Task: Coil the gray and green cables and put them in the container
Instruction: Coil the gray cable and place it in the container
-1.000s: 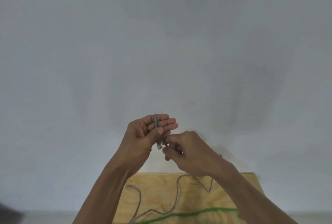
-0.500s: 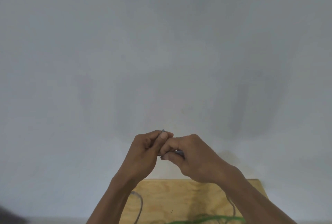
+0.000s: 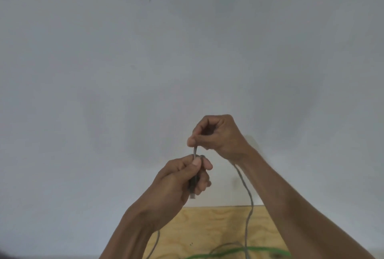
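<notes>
Both hands raised in the lower centre of the frame, in front of a plain pale wall.

Left hand (image 3: 182, 177): grip closed tight, fingers curled round a short bundle of the gray cable (image 3: 247, 194), thumb pressed along its front. A dark stub of the bundle sticks out below the fingers; a short length rises out of the top of the fist.

Right hand (image 3: 218, 136): just above and right of the left, nearly touching it. Grip narrow, thumb and forefinger pinching the top of that short rising length; other fingers curled in toward the palm.

From under the right wrist the gray cable hangs slack, running down the frame to the bench (image 3: 207, 227), a light plywood surface at the bottom centre. Another gray strand shows below the left forearm, at the bench's left edge.

Green cable (image 3: 239, 251): lying on the bench along the bottom edge of the frame, neither hand touching it, partly hidden by the right forearm.
</notes>
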Motion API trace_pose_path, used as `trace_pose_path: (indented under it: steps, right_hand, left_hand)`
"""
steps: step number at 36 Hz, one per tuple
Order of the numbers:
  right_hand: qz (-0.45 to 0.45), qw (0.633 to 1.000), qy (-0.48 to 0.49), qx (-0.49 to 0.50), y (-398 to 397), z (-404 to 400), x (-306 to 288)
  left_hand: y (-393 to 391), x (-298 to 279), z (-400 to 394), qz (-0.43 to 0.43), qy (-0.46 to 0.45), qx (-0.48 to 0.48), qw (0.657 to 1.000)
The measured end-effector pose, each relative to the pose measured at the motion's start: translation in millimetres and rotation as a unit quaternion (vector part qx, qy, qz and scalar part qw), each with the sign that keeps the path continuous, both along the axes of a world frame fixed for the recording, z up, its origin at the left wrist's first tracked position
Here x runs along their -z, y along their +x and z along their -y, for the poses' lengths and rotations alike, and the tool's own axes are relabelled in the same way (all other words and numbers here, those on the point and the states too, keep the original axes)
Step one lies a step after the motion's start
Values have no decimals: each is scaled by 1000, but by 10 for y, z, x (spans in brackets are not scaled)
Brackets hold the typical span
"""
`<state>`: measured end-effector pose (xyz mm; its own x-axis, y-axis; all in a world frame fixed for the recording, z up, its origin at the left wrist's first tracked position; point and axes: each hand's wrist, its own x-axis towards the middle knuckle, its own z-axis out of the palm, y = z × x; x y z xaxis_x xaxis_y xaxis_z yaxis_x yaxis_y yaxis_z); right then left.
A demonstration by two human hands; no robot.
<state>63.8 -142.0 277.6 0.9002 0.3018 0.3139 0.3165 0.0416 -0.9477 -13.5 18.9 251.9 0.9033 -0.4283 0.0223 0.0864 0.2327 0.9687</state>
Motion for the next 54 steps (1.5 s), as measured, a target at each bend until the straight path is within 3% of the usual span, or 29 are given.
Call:
trace_pose_path:
  steps: [6,10,15,23,27,31,34,39,44,50,54]
  right_hand:
    - [-156,980,117,43,-248,-219,460]
    - [-143,987,60,46,-450,-313,646]
    - [-84,996,-23,31,-605,-327,697]
    - [33,980,-187,63,-670,-111,457]
    - [102,954,-276,51,-635,-4,173]
    - [179,931,-311,68,-422,124,-114]
    - [158,947,-266,84,-188,225,-165]
    - [47,995,-68,61,40,227,56]
    - [-36,998,51,9,-153,-1,504]
    - [-69,996,-49,13,-482,-181,752]
    - [-80,993,-84,-6,-613,-259,729]
  left_hand:
    - [115,-90,145,16,-65,-43,997]
    - [240,-176,111,-17,-97,-80,992]
    - [435,-184,27,23,-62,-149,987]
    - [531,-83,-135,160,155,-206,953]
    - [522,81,-98,198,225,-183,936]
    - [361,117,-24,160,209,-105,959]
    - [258,126,44,97,168,-58,979]
    - [198,11,139,-16,-15,-11,1000]
    - [234,-120,166,-10,-85,-19,996]
    - [290,-109,95,-27,-85,-34,995]
    - [363,-64,46,37,-5,-101,994]
